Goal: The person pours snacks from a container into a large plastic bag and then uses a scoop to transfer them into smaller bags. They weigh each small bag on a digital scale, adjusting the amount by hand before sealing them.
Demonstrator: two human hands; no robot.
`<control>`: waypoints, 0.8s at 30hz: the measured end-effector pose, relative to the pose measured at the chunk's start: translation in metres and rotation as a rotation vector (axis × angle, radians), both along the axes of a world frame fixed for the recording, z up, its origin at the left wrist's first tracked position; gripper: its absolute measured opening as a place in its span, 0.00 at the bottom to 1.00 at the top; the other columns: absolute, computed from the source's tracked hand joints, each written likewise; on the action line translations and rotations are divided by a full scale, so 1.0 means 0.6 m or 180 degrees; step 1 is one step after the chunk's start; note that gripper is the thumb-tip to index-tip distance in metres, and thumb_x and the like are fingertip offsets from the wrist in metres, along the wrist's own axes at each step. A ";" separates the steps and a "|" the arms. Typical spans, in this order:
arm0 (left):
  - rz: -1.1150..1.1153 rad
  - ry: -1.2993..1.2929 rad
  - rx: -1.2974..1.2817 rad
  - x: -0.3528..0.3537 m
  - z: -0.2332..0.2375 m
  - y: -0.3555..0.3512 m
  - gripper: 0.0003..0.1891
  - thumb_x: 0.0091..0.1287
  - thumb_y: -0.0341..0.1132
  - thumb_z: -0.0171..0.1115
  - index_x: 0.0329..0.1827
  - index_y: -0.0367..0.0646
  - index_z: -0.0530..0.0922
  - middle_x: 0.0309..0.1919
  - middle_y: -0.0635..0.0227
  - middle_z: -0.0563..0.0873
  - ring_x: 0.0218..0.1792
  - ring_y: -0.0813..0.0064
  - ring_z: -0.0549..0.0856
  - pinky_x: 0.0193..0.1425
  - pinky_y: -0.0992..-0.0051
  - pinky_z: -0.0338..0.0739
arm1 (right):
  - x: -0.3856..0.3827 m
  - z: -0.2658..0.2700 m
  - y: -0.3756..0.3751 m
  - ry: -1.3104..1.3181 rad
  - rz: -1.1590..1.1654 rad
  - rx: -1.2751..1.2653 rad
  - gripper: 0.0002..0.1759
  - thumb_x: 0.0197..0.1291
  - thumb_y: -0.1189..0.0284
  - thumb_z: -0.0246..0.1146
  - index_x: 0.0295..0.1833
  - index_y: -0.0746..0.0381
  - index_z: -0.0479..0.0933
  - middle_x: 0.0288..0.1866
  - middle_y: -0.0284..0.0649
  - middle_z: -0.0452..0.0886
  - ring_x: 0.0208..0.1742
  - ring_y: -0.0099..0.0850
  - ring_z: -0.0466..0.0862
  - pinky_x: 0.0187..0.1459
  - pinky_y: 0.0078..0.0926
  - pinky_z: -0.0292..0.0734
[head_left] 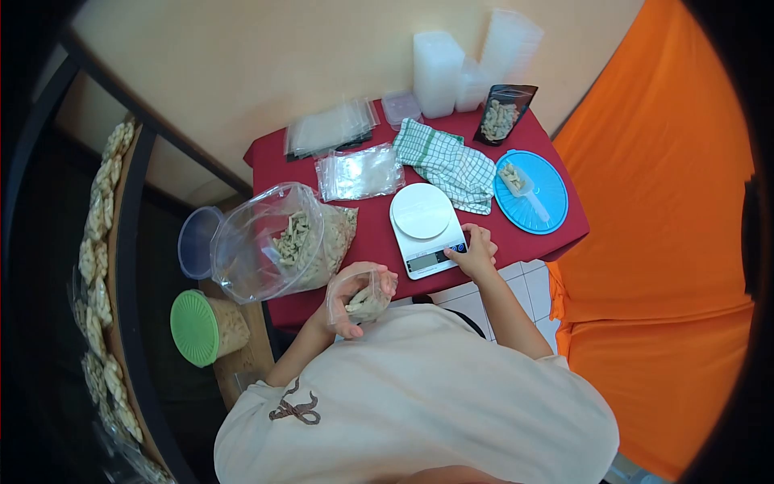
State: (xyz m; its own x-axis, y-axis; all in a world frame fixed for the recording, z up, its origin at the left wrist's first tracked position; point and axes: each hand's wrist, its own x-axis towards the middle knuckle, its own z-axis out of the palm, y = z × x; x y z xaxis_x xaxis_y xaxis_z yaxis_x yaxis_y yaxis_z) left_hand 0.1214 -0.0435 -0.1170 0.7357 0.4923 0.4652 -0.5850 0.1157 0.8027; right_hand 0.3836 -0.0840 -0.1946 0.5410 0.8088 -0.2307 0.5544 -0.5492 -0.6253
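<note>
A small clear plastic bag (367,302) with pale snack sticks in it rests in my left hand (387,282), close to my body, its mouth spread. My right hand (478,250) is at the lower right corner of a white kitchen scale (441,264). The thumb lies on the button panel beside the display, and the other fingers curl at the scale's right edge. Nothing lies on the scale's round plate (422,211). Left of the scale, a large clear bag (266,242) stands open with many greenish snack sticks inside.
Flat plastic bags (360,173) and a checked cloth (447,165) lie behind the scale. A blue lid (556,189) bears a scoop (528,194) with snacks. A black pouch (504,117) and plastic tubs (435,77) stand at the back. A green-lidded container (195,328) is lower left.
</note>
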 end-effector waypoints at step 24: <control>0.0322 0.0547 0.1059 0.099 0.025 0.073 0.41 0.47 0.57 0.68 0.61 0.42 0.69 0.55 0.60 0.71 0.59 0.65 0.68 0.65 0.64 0.57 | 0.006 0.083 -0.031 0.2787 0.1251 0.1846 0.28 0.62 0.71 0.57 0.67 0.62 0.61 0.64 0.40 0.67 0.64 0.31 0.66 0.61 0.28 0.60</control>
